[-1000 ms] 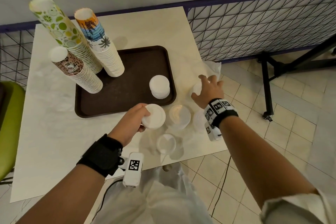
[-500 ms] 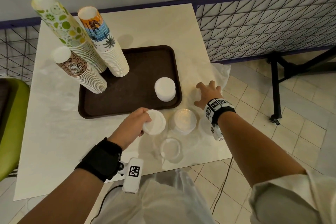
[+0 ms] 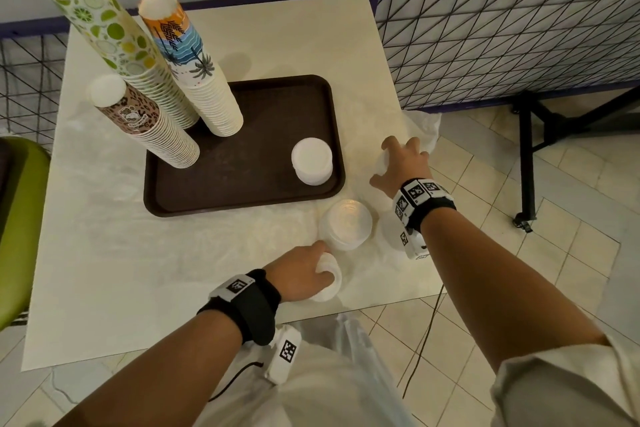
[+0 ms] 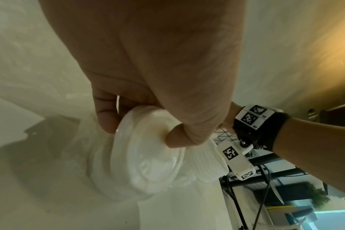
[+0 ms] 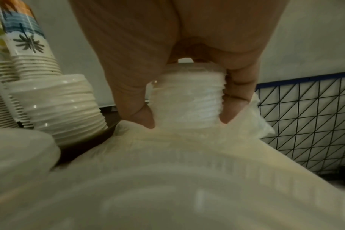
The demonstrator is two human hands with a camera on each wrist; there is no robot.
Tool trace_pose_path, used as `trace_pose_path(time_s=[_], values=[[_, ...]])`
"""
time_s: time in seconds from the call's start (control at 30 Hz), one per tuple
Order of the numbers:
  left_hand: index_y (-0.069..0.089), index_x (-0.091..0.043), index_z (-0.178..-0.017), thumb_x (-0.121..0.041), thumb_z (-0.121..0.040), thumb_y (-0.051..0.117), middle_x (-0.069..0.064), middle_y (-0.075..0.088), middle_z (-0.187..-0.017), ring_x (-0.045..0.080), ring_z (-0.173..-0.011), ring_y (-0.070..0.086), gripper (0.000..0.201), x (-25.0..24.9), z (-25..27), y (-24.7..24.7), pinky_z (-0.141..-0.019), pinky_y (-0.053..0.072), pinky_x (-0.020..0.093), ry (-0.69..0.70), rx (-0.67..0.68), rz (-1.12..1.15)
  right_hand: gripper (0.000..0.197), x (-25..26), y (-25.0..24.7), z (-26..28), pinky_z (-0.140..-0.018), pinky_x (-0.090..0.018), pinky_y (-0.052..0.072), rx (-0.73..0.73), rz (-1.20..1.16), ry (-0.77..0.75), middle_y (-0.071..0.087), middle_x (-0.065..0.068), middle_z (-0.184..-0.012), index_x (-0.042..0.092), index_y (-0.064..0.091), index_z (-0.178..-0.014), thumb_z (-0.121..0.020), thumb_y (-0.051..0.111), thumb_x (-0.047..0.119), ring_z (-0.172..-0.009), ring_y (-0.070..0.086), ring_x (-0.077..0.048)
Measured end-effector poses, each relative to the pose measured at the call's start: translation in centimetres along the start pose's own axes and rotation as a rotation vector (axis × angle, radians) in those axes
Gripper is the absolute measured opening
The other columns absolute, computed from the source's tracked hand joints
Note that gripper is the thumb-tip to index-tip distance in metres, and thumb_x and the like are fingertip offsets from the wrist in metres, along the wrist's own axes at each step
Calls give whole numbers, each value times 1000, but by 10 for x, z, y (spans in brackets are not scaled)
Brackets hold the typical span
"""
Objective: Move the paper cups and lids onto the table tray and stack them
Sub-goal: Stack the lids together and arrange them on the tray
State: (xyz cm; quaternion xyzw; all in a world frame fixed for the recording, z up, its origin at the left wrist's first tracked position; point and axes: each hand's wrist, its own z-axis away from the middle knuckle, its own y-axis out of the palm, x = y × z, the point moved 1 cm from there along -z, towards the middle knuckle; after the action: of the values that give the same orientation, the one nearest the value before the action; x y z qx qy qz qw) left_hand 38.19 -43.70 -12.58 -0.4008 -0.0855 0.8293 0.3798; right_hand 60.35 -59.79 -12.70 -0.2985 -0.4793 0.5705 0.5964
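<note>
On the brown tray stand three tall stacks of paper cups and a short stack of white lids. Near the table's front edge my left hand grips a stack of white lids. Right of the tray, my right hand holds another stack of white lids between thumb and fingers; it stands on thin plastic wrap. Between the hands sits a stack of clear lids.
Crumpled plastic wrap lies at the table's right edge. A black wire fence runs behind and to the right, with a black stand on the tiled floor. A green chair is at the left.
My left hand moved with its lids from beside the tray's front edge back toward the table's front edge, onto the spot where a clear lid lay. My right hand stays on its stack.
</note>
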Motion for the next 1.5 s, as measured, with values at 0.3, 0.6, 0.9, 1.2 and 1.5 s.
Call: trace_pose_path(time_s=[0.3, 0.6, 0.9, 1.2, 1.5], values=[[45, -21, -145, -42, -91, 66, 6, 41, -134, 28, -122, 50, 61, 5, -4, 7, -110, 44, 41, -23, -85, -99, 69, -7, -8, 18, -85, -46, 49, -60, -146, -23, 41, -9, -128, 32, 43, -129, -71, 81, 38, -112, 48, -39], [47, -26, -142, -42, -86, 73, 4, 51, -129, 25, -121, 50, 64, 9, -6, 5, -105, 45, 40, -22, -80, -107, 69, -18, -21, 15, -89, -41, 52, -112, -388, 12, 44, -8, -128, 31, 48, -128, -69, 83, 34, -112, 51, -32], [48, -20, -136, -32, -88, 75, 3, 55, -130, 21, -112, 57, 56, 11, -8, 3, -96, 47, 31, -8, -54, -51, 66, -27, -26, 4, -78, -32, 46, -167, -547, 123, 48, -7, -126, 30, 50, -127, -70, 82, 33, -104, 50, -23], [45, -24, -143, -35, -86, 75, -3, 53, -138, 16, -121, 53, 66, 13, -6, -1, -104, 44, 30, 22, -62, -4, 70, -27, -53, 18, -68, -45, 63, -310, -712, 172, 55, -3, -119, 39, 50, -119, -56, 78, 50, -98, 63, -29], [46, -24, -144, -40, -75, 87, -4, 58, -135, 17, -122, 56, 82, 21, -3, 7, -102, 46, 30, 28, -95, 4, 56, -11, -25, 154, -65, -18, 51, 13, -810, -113, 62, 7, -106, 33, 54, -116, -69, 86, 29, -82, 62, 1]])
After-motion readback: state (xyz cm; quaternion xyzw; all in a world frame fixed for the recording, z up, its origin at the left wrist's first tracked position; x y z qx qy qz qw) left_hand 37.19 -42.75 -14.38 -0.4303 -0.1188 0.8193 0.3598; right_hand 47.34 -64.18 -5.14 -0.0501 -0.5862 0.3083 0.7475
